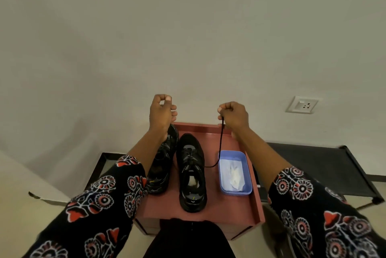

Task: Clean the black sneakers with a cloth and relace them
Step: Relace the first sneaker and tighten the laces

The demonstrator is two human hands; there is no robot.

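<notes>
right hand (234, 114) pinches lace (220, 142) above right sneaker (192, 172)

The middle of the pink tray (234, 214) is taken up by two black sneakers (192, 174) standing side by side, with only a narrow gap left between them. A blue box (248, 174) is set close to the right sneaker. A black lace (221, 142) is stretched across that gap. Bare tray is left near the front edge

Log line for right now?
phase: relacing | right hand: pinches lace, raised | left hand: raised, hold unclear | cloth: in tub
</notes>
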